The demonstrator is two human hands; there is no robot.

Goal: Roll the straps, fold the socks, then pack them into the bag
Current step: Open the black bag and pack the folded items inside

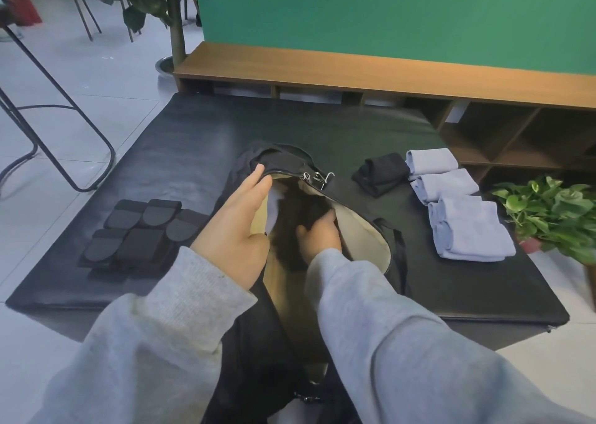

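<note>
A black bag [258, 162] with a beige lining lies open on the black mat [180, 139]. My left hand [238, 227] holds the left rim of the opening apart, fingers straight. My right hand [319, 233] reaches inside the bag and grips a dark folded sock [296, 214]; a light blue sock [274, 207] shows inside beside it. Several rolled black straps [142, 230] lie on the mat to the left. To the right lie one folded black sock [382, 172] and several folded light blue socks [458, 207].
A low wooden shelf unit [387, 72] runs along the green wall behind the mat. A potted plant [554, 217] stands at the mat's right edge. Black metal chair legs [64, 127] stand on the tiled floor at the left.
</note>
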